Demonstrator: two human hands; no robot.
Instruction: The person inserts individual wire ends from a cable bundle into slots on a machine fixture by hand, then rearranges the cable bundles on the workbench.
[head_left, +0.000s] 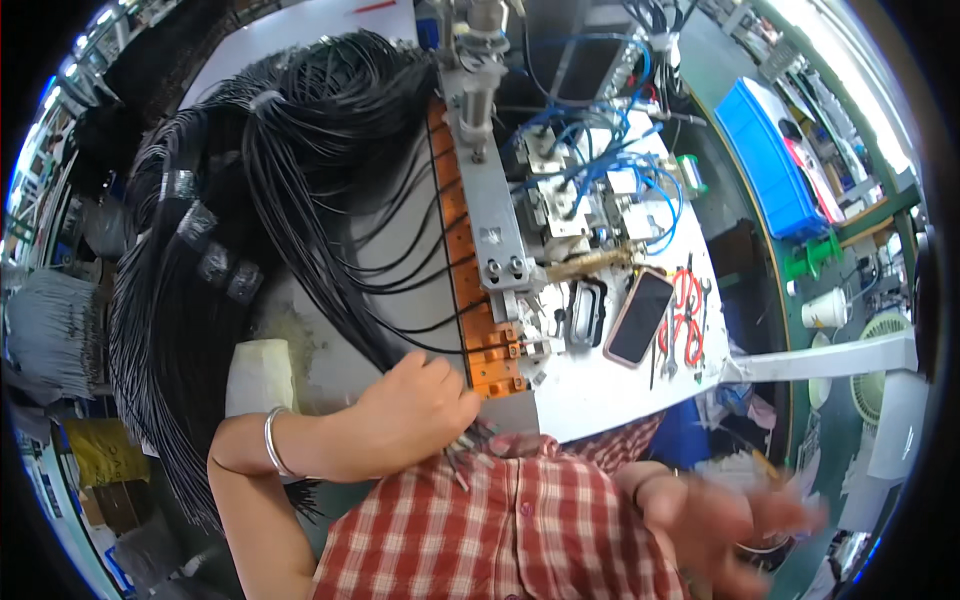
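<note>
A worker's right hand (715, 530) hovers at lower right, fingers spread apart, their detail lost to blur. The left hand (418, 405), its forearm slanting in from the lower left, is closed around a black cable bundle (318, 272) just left of an orange strip (462, 250); the fingers hide the gripped length. Loose ends (457, 468) point down toward the checked shirt (440, 530). From the fist, the bundle's long axis climbs up and leftward to a pale tie (266, 101).
</note>
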